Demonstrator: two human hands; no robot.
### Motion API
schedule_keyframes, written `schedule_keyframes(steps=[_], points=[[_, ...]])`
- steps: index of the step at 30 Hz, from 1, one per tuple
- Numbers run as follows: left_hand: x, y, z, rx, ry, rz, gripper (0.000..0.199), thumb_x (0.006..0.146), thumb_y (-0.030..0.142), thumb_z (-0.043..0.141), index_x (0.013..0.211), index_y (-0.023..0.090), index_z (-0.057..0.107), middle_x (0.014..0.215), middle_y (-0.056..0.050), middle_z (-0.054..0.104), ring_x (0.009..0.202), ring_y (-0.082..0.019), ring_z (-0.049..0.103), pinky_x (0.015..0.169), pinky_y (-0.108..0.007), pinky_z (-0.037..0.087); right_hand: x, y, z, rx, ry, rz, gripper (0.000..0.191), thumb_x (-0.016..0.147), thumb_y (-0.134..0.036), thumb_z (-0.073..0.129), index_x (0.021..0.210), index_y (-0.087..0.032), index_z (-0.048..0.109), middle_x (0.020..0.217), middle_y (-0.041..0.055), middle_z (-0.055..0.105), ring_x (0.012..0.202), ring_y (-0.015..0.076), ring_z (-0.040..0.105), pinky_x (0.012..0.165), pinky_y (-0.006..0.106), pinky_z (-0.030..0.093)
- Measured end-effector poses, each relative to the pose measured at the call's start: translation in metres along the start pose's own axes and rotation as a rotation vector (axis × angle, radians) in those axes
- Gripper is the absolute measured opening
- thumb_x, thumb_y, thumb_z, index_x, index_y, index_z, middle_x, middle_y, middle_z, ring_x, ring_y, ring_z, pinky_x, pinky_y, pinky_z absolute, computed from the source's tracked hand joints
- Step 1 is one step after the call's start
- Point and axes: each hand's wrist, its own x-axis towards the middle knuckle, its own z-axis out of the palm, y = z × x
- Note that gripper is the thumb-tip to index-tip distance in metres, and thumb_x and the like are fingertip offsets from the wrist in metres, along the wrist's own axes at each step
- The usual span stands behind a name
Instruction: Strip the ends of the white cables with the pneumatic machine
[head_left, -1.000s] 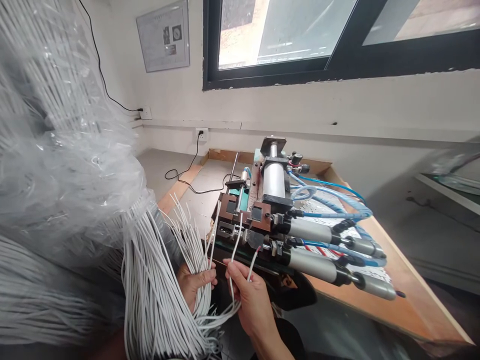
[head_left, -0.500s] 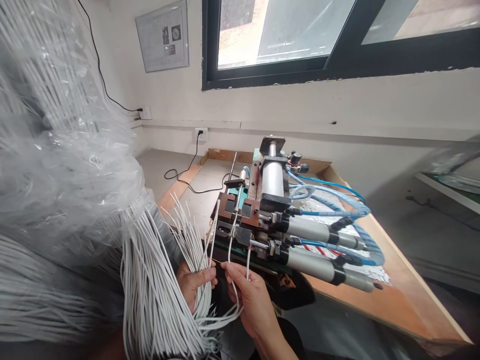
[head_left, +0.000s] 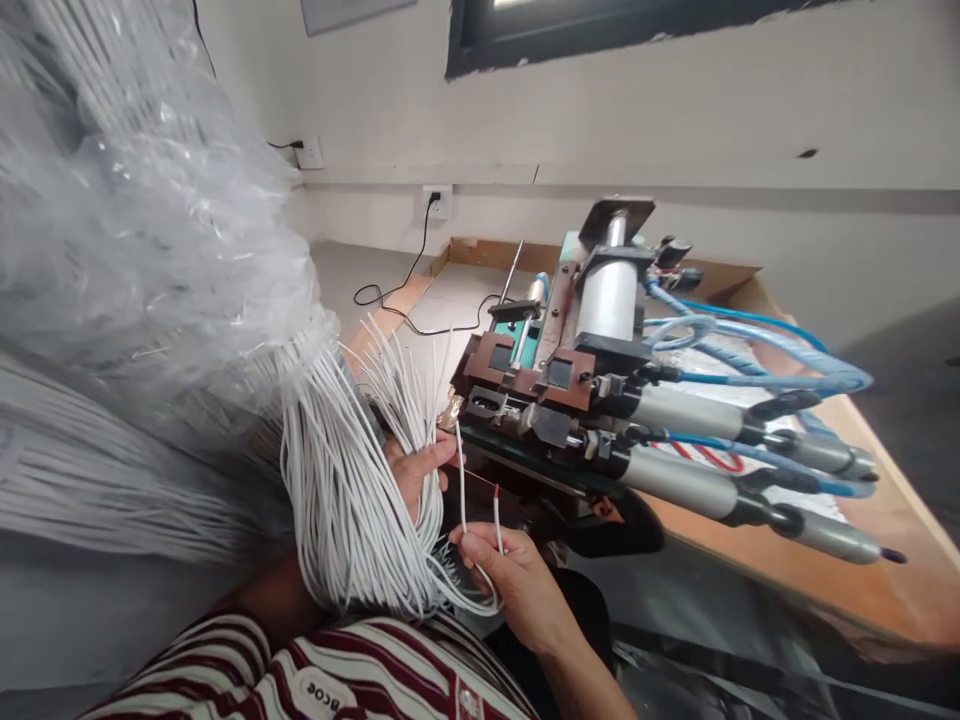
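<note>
My left hand (head_left: 417, 474) is closed around the upper part of a bunch of thin white cables (head_left: 401, 400), whose loose ends fan out above the fingers. Lower and to the right, my right hand (head_left: 517, 582) pinches white cable (head_left: 462, 490) between thumb and fingers. Two cable ends rise from this hand, and the right one shows a red tip (head_left: 496, 492). The cable loops down under the hand toward the bunch. Just beyond both hands is a pneumatic machine (head_left: 559, 370) with brown jaw blocks; the cable ends are apart from its jaws.
A large plastic-wrapped bundle of white cables (head_left: 157, 230) hangs at the left. Silver cylinders (head_left: 682, 480) and blue air hoses (head_left: 757, 345) extend right from the machine over a wooden-edged bench (head_left: 870, 590). A black power cord (head_left: 420, 250) runs to a wall socket.
The cable in my right hand has come out of the machine's jaws and back toward me. My view has tilted downward, bringing a striped shirt into sight. My left hand keeps its hold.
</note>
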Motion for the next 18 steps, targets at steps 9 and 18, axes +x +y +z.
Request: schedule_keyframes(steps=[9, 18], points=[[-0.007, -0.002, -0.003, 0.083, -0.076, -0.056, 0.025, 0.053, 0.018, 0.070, 0.076, 0.011, 0.063, 0.052, 0.000, 0.060, 0.046, -0.011, 0.056, 0.040, -0.019, 0.036, -0.003, 0.004, 0.003, 0.127, -0.126, 0.049, 0.046, 0.072, -0.057, 0.052, 0.056, -0.014, 0.057, 0.040, -0.0073, 0.032, 0.037, 0.0046, 0.019, 0.039, 0.021, 0.011], [-0.020, -0.003, -0.004, 0.105, -0.219, -0.138, 0.020, 0.054, 0.016, 0.069, 0.073, 0.011, 0.064, 0.067, -0.005, 0.067, 0.058, -0.015, 0.060, 0.048, -0.022, 0.040, 0.008, -0.003, 0.012, 0.249, -0.270, 0.020, 0.052, 0.072, -0.060, 0.050, 0.044, -0.016, 0.047, 0.037, -0.0066, 0.030, 0.035, 0.0055, 0.021, 0.038, 0.022, 0.012]])
